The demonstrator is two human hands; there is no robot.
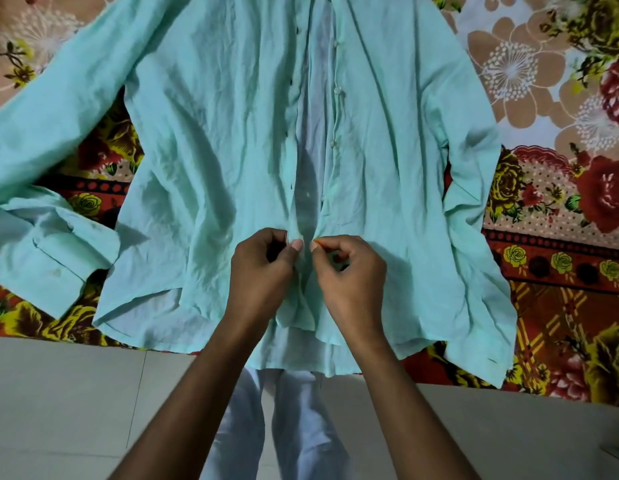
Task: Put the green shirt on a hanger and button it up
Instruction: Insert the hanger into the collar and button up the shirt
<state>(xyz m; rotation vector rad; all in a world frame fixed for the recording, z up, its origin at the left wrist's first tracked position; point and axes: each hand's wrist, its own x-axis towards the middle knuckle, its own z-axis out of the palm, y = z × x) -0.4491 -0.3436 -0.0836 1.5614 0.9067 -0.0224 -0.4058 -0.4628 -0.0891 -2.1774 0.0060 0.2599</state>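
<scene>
1. Far left of the frame: the green shirt (204, 140) has one sleeve (41, 161) thrown out to the side, cuff folded back at lower left. The shirt is spread front-up on a floral blanket (557, 209), with its hem hanging over the blanket's near edge toward the tiled floor (93, 410).
2. Left of centre: the buttonhole placket (294, 109) runs straight up the picture, away from the person. Dark holes show along it, all open as far as I can see.
3. Left hand (263, 271) has its fingers curled, thumb on top, pinching that placket edge down near the hem.
4. The opening between the two front panels is widest mid-frame and narrows right down to the hands, so the two edges are almost touching there.
5. Right hand (349, 275) is also curled in a pinch, on the button placket (335, 109). Can't tell if there's actually a button under the fingertips, it's hidden.
6. My guess: they're starting at the bottom button. The next one up lies straight ahead of the fingers along the placket line, and both hands are about equally near it.
7. No hanger visible; the collar is cut off at the top, so I can't say whether one's inside.
</scene>
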